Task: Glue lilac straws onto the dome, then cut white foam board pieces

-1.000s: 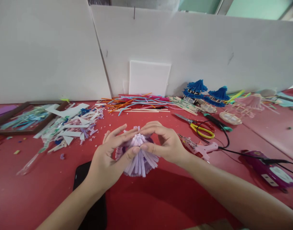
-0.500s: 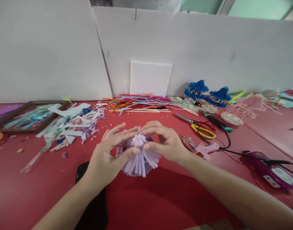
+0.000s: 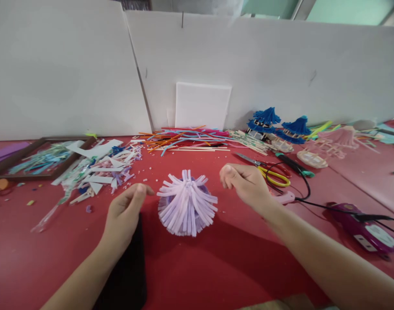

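A light purple model with a cone-shaped roof of fuzzy strips (image 3: 188, 206) stands on the red table, touched by neither hand. My left hand (image 3: 127, 211) is to its left, over the top of a black phone (image 3: 129, 275), with the thumb against the curled fingers. On the right, my right hand (image 3: 244, 183) hovers apart from the model, its fingers curled and the thumb pressed on them. Whether either hand pinches something tiny cannot be made out.
Colored fuzzy sticks (image 3: 193, 137) lie along the back wall. Yellow-handled scissors (image 3: 274, 176), a pink glue gun (image 3: 284, 197) and a purple power strip (image 3: 364, 232) with cables are at right. Blue models (image 3: 297, 127) stand behind. Scraps (image 3: 100, 172) and a brown frame (image 3: 51, 175) are at left.
Both hands have let go of the purple model and moved apart, left and right. Its whole roof now shows, and its strips are spread out.
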### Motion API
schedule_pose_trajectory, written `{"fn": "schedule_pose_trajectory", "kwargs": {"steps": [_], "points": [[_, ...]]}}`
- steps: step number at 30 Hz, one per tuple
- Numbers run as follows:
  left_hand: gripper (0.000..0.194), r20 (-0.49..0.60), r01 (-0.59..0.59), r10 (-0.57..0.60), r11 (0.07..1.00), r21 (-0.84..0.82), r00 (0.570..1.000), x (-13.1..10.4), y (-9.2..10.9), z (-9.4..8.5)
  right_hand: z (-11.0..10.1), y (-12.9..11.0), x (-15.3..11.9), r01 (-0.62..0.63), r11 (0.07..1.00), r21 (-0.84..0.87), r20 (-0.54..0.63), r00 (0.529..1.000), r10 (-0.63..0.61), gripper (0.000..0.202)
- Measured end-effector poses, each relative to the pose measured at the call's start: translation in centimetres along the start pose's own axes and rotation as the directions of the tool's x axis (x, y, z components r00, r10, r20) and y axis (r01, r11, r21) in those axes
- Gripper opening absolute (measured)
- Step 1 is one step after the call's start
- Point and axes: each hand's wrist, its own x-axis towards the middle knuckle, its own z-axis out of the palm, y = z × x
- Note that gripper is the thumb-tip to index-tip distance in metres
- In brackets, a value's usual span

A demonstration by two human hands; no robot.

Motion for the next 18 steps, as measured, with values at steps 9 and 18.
{"fn": "schedule_pose_trajectory", "kwargs": {"steps": [9, 18], "points": [[0.104, 0.472, -0.066, 0.04, 0.997, 0.038, 0.88, -1.0, -0.8, 0.6, -0.9, 0.5, -2.1, 0.026, 0.953, -0.303, 0.452, 0.884, 0.12, 0.051], [0.064, 0.385, 0.094, -0.096, 0.995, 0.024, 0.918, -0.8, -0.2, 1.4, 2.6, 2.2, -3.1, -0.264, 0.959, 0.106, 0.41, 0.89, 0.2, 0.017]]}}
